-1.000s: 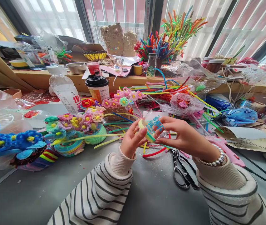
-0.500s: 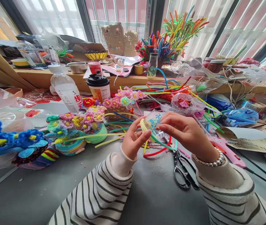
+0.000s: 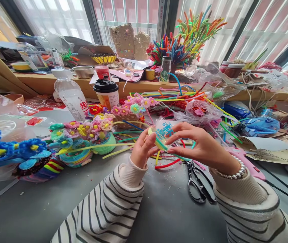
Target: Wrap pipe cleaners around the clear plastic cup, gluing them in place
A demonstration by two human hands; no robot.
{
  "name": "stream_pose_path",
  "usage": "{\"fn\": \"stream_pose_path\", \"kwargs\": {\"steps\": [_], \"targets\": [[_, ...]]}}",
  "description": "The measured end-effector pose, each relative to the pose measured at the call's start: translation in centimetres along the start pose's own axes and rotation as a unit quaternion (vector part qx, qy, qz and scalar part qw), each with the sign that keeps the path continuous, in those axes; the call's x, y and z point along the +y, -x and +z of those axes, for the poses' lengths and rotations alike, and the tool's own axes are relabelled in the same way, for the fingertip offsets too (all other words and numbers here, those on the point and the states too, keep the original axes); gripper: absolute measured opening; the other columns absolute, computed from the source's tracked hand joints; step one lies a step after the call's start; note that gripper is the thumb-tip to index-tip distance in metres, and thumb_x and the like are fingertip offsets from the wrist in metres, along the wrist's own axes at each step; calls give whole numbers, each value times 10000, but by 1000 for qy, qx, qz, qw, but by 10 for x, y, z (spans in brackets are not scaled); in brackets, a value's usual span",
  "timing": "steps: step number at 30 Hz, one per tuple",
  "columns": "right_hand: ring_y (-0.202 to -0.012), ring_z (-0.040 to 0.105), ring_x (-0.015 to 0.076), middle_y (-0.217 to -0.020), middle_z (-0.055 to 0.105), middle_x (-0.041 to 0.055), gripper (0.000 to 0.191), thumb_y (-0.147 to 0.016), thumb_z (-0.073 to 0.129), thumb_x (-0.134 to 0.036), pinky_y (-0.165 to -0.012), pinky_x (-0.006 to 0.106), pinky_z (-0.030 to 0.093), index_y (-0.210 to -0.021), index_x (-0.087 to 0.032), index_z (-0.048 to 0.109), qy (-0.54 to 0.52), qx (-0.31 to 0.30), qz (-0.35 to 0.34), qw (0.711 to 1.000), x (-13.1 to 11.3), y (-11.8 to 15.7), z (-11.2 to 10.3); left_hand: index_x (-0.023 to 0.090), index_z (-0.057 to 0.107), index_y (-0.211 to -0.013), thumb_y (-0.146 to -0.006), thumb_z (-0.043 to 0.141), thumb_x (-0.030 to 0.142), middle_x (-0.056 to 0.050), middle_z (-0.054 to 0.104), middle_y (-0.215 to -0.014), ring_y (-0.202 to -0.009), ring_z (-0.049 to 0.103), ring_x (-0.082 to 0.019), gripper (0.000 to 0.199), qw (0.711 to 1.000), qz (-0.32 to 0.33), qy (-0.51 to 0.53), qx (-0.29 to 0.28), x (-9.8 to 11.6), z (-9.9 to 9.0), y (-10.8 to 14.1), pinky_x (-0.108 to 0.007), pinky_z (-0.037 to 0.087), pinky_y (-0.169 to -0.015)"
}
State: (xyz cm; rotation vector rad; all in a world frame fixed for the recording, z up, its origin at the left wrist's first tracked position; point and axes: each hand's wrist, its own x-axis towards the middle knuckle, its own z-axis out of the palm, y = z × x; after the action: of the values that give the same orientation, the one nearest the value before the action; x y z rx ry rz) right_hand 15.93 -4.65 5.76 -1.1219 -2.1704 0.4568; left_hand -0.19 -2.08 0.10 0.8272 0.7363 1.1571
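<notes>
A clear plastic cup (image 3: 164, 130) with blue printing is tilted between my hands, with yellow and green pipe cleaners (image 3: 158, 141) around its lower part. My left hand (image 3: 142, 146) grips its left side, thumb over the yellow band. On the right, my right hand (image 3: 199, 145) has its fingers curved round the cup and its thumb by the green pipe cleaner. Below the cup, a red pipe cleaner (image 3: 168, 165) curves over the grey table (image 3: 164, 209). Black-handled scissors (image 3: 197, 190) lie under my right hand.
Flower-decorated baskets (image 3: 76, 152) stand at the left, near a plastic bottle (image 3: 70, 94) and a lidded paper cup (image 3: 106, 92). A pink glue gun (image 3: 250, 165) with a black cord lies at the right. Bundled pipe cleaners (image 3: 169, 98) fill the back.
The clear cup has turned so its print faces me more. My right hand has moved lower along it, and the green pipe cleaner now lies closer to the cup.
</notes>
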Motion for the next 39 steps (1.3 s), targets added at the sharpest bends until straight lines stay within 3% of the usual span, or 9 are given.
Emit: {"fn": "stream_pose_path", "kwargs": {"steps": [12,18,24,34,39], "targets": [[-911,542,165,-913,600,53,73,-729,625,-261,-830,315,420,-738,-192,646,12,12,-6,1000,1,-1,3,200,559,-1032,-587,673,494,-62,642,-955,-722,633,-145,545,999,-22,20,-27,-2,-2,0,-210,503,-588],[-905,543,155,-906,594,57,93,-734,620,-266,-836,305,420,-741,-175,642,4,18,5,1000,2,-1,4,198,570,-987,-557,741,344,-34,604,-967,-736,615,-118,485,999,-18,-5,-27,-3,0,2,-207,509,-631],[-893,558,154,-912,595,48,100,-735,608,-272,-813,298,445,-791,-197,643,1,-2,-2,1000,4,-1,2,191,570,-976,-622,691,347,-51,624,-962,-774,627,-153,405,999,-35,-11,-38,-2,-2,1,-249,524,-662],[-907,559,151,-920,598,49,52,-728,618,-234,-835,309,432,-754,-193,637,-9,-9,-9,1000,4,-1,1,173,610,-934,-630,666,433,-56,673,-802,-691,648,-159,404,997,-64,-15,-46,-3,-3,0,-264,528,-652],[-906,563,149,-916,607,49,66,-726,626,-252,-840,305,430,-732,-187,638,-40,-1,-4,999,4,-1,1,163,634,-867,-565,661,542,-69,676,-754,-653,650,-167,486,993,-93,-23,-67,-6,-6,-4,-267,533,-628]]}}
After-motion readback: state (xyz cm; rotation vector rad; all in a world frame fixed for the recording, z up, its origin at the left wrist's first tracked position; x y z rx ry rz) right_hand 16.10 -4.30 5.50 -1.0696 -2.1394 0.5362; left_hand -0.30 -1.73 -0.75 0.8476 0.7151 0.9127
